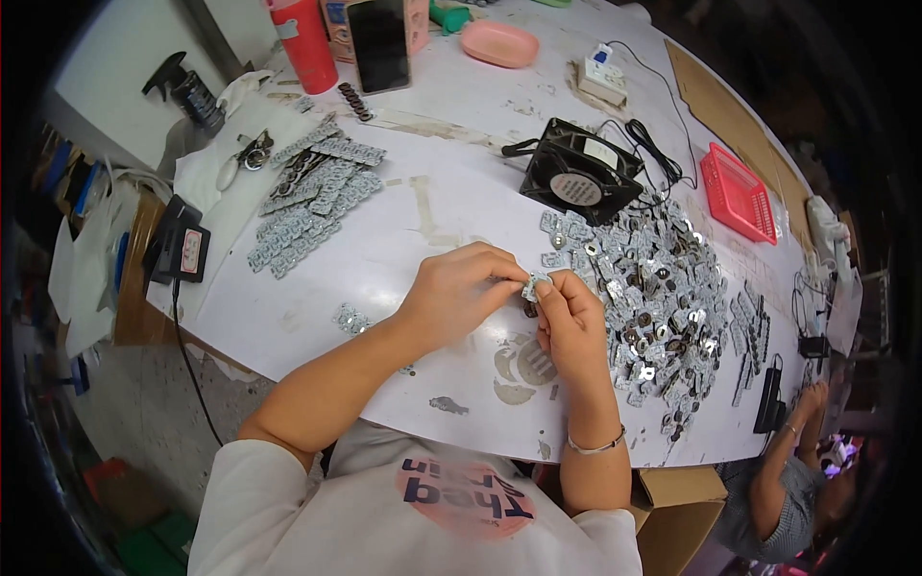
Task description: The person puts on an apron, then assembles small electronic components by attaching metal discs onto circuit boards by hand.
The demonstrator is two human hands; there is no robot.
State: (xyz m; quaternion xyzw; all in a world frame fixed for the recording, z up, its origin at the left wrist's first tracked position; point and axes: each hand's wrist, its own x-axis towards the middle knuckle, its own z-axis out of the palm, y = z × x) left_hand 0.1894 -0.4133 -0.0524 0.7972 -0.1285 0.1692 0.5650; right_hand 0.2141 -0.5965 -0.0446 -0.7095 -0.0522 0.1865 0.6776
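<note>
Both my hands meet over the white table [288, 322], pinching one small grey-silver patterned piece [536, 285] between the fingertips. My left hand [459, 293] is closed, its thumb and forefinger on the piece's left side. Closed on the right side of the piece is my right hand [573, 322]. Just right of it spreads a large loose pile of similar small flat pieces [663, 298], some with dark or shiny round parts. Strips of joined pieces [317, 197] lie stacked at the left. A short strip [351, 319] rests beside my left forearm.
A black fan [581, 173] stands behind the pile. A pink basket [738, 194], power strip [602, 82], pink dish [499, 44], phone [378, 45], red tumbler [303, 46] and spray bottle [189, 96] are around it. At the lower right, another person's arm [783, 461] shows beside a cardboard box [677, 509].
</note>
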